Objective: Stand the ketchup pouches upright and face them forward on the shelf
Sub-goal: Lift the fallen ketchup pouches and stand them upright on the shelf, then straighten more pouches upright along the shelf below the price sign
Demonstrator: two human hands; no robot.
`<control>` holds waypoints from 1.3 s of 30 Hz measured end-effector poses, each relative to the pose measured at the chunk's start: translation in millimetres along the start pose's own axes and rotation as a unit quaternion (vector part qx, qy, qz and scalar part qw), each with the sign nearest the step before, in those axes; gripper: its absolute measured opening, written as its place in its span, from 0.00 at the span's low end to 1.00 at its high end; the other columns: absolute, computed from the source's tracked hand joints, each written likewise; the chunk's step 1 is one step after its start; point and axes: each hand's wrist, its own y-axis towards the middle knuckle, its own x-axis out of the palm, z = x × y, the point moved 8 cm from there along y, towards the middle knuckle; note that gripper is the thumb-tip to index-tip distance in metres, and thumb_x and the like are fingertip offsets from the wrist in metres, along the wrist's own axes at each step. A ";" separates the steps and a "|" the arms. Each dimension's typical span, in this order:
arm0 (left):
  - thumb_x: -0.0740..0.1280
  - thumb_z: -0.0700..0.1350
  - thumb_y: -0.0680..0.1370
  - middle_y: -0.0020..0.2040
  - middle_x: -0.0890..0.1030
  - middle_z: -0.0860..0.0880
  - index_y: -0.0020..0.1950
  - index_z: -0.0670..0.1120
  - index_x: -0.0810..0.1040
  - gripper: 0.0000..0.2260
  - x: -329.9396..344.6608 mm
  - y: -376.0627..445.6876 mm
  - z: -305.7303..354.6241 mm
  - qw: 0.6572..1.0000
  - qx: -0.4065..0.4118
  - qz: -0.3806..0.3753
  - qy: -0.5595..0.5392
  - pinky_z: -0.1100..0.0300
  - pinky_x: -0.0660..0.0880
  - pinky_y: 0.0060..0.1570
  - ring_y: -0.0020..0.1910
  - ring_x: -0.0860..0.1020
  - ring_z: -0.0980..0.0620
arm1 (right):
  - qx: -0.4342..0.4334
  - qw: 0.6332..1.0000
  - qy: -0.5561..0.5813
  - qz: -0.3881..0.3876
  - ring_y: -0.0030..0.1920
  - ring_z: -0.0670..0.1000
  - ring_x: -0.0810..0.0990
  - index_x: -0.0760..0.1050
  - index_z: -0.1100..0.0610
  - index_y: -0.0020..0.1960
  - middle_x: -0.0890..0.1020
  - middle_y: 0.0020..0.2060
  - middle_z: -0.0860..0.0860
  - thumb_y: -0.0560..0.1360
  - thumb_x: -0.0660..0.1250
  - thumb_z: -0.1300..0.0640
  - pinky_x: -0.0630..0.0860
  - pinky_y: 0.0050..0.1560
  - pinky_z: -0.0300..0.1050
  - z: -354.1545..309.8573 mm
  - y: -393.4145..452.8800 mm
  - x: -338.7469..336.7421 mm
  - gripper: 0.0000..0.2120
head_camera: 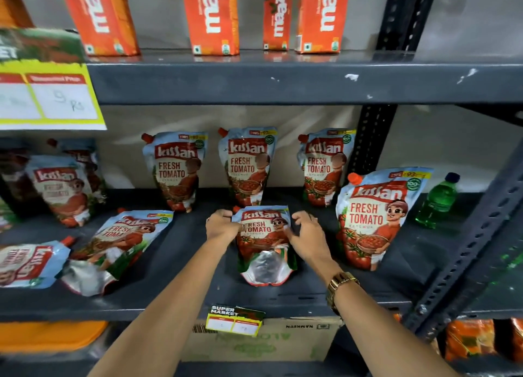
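A ketchup pouch (pixel 264 243) lies tilted back in the middle of the dark shelf (pixel 181 263), its silver base towards me. My left hand (pixel 222 225) grips its upper left edge and my right hand (pixel 307 236) holds its upper right edge. Three pouches (pixel 175 168) (pixel 249 164) (pixel 325 165) stand upright at the back, facing forward. A larger-looking pouch (pixel 373 218) stands upright at the front right. Two pouches lie flat at the left (pixel 119 243) (pixel 28 263). Another stands at the far left (pixel 63 190), blurred.
A green bottle (pixel 437 201) stands at the right end beside the black perforated upright (pixel 481 249). Orange juice cartons (pixel 210 17) line the shelf above. A yellow price sign (pixel 48 96) hangs at the upper left. A small price tag (pixel 233 320) clips to the shelf's front edge.
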 end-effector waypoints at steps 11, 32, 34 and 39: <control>0.72 0.33 0.70 0.40 0.78 0.45 0.41 0.42 0.70 0.11 28.2 -2.2 -32.8 0.979 -0.127 -0.149 -0.058 0.51 0.74 0.43 0.47 0.75 0.46 | 0.218 0.951 0.180 -0.128 0.54 0.58 0.80 0.78 0.64 0.52 0.82 0.53 0.59 0.67 0.73 0.59 0.75 0.61 0.51 38.9 16.6 48.8 0.16; 0.72 0.28 0.66 0.54 0.80 0.45 0.56 0.41 0.76 0.21 17.4 -11.6 -5.6 0.990 0.013 -0.066 -0.123 0.57 0.74 0.52 0.50 0.76 0.49 | 0.185 0.939 0.290 0.007 0.46 0.58 0.83 0.76 0.53 0.34 0.85 0.44 0.59 0.62 0.70 0.71 0.81 0.50 0.59 16.7 17.8 25.9 0.13; 0.73 0.28 0.65 0.56 0.79 0.46 0.60 0.40 0.75 0.25 12.5 -12.4 12.2 0.988 0.055 -0.042 -0.135 0.55 0.75 0.54 0.53 0.77 0.48 | 0.162 0.941 0.293 0.049 0.45 0.60 0.83 0.74 0.49 0.35 0.84 0.44 0.56 0.63 0.69 0.70 0.80 0.49 0.61 11.4 20.5 13.0 0.16; 0.74 0.28 0.65 0.55 0.81 0.40 0.60 0.40 0.75 0.25 12.3 -20.2 37.5 0.984 0.148 -0.033 -0.093 0.53 0.79 0.50 0.51 0.79 0.48 | 0.135 0.936 0.296 0.133 0.51 0.57 0.81 0.73 0.55 0.49 0.82 0.51 0.57 0.65 0.69 0.72 0.78 0.55 0.59 0.9 11.3 -14.3 0.18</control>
